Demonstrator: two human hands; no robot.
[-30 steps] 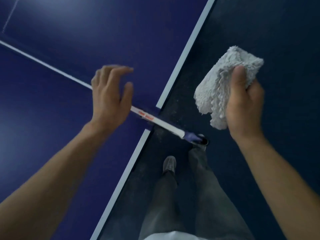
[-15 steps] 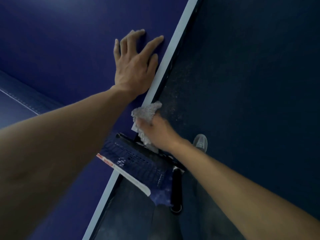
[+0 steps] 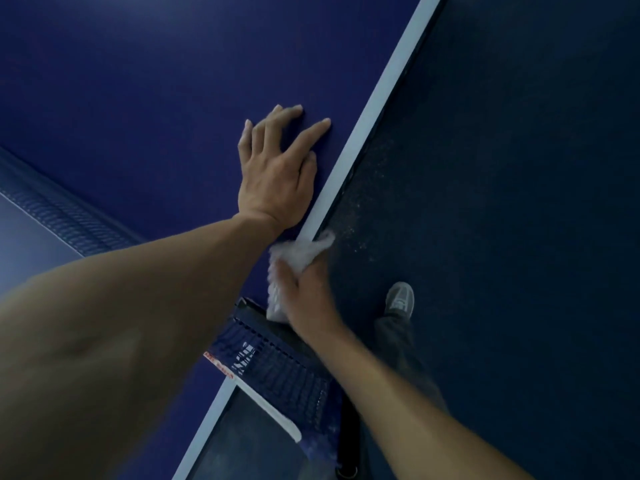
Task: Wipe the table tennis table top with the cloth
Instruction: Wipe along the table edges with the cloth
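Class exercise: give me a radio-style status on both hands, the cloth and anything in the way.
Left hand flat on table top, empty. Right hand gripping cloth at white edge line. Net close behind right hand.

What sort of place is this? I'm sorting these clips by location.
Probably an indoor table tennis room or sports hall. A blue table top with a white edge line and a net stands over dark floor; the right hand presses a cloth to it.

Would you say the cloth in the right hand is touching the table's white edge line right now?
Touching. The head view shows the cloth, gripped by the right hand, draped over the white edge line with no gap visible.
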